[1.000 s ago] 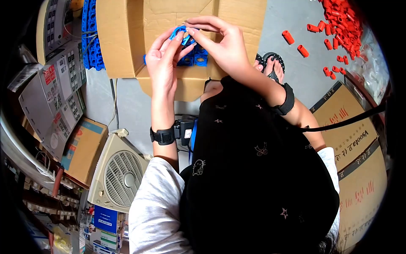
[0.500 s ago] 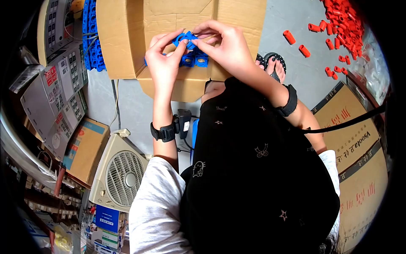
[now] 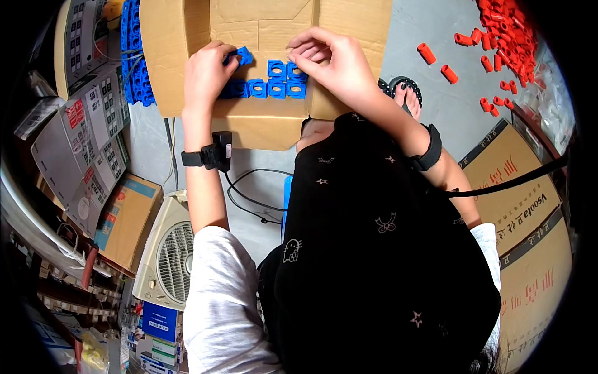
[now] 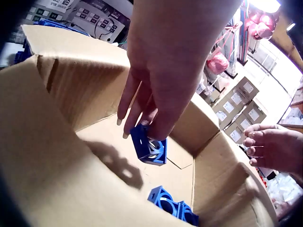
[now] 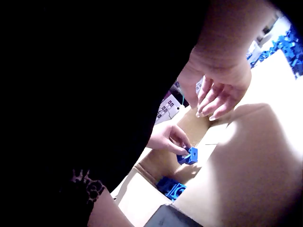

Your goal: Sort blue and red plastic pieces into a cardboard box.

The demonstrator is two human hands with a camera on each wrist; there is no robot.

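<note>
Seen from my head, my hands have parted in the last half second: my left hand [image 3: 208, 71] alone pinches the blue square-framed plastic piece [image 3: 245, 57] over the open brown cardboard box [image 3: 258, 132]. My left wrist view adds stacked brown cartons with white labels [image 4: 233, 105]. In my right wrist view, my right hand [image 5: 218, 85] hangs empty, fingers loosely bent.

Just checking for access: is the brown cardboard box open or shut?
The brown cardboard box is open: its flaps are spread outward, and square blue plastic pieces with round holes are visible inside.
</note>
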